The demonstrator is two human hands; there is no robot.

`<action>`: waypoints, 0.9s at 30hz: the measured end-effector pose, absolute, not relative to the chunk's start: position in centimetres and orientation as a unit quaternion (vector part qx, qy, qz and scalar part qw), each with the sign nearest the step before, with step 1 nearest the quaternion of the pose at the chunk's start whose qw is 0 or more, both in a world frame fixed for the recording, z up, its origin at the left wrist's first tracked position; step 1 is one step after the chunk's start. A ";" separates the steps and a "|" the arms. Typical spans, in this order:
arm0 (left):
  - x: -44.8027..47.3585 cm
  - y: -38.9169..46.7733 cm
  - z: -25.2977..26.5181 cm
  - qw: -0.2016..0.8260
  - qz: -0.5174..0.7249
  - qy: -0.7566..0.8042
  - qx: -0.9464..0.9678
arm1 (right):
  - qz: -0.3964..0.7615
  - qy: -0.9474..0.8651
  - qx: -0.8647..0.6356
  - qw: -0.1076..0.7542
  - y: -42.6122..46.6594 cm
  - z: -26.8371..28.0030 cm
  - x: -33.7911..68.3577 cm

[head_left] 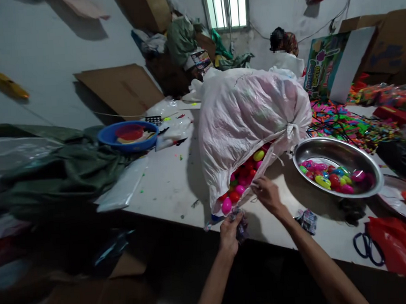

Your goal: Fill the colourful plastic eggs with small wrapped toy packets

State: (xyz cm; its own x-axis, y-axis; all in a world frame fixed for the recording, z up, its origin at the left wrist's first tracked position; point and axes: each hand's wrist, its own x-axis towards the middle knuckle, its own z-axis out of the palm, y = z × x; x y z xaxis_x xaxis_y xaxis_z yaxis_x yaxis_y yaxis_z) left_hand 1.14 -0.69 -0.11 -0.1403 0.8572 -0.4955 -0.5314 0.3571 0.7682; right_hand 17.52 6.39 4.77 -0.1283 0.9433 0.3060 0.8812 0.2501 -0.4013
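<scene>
A big white woven sack (251, 107), tied at its right side, lies on the table with a slit open toward me. Bright plastic eggs (241, 188) in pink, red, yellow and green show through the slit. My right hand (269, 194) is closed, fingertips pinched at the lower edge of the sack's opening. Just below the opening, at the table's front edge, my left hand (229, 233) is wrapped round a bunch of small printed plastic packets (241, 227). More of these packets (307, 221) lie on the table right of my right forearm.
A steel bowl (336, 146) of plastic eggs stands at right, near scissors (368, 248) and a red plastic bag (401, 245). Colourful small parts (342, 123) are heaped behind it. At left is a blue basin (128, 145). A person (286, 57) sits beyond the sack.
</scene>
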 end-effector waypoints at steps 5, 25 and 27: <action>-0.6 -0.5 -0.4 0.598 0.573 0.535 0.167 | 0.058 -0.821 -0.562 0.076 10.7 3.6 9.4; -0.8 0.3 0.6 0.538 0.558 0.582 0.246 | 0.461 -0.495 -0.541 0.500 2.8 4.2 15.8; 0.0 0.4 0.5 0.545 0.550 0.578 0.257 | 0.544 -0.402 -0.526 0.514 1.3 3.7 16.6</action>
State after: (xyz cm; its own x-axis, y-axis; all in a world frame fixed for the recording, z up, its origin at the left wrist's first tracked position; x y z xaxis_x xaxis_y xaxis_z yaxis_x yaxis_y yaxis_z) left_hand -0.01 0.37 0.52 -0.2744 0.8967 -0.3474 -0.3025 0.2624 0.9163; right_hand 16.57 1.30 3.68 0.0833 0.9837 -0.1593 -0.1366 -0.1471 -0.9796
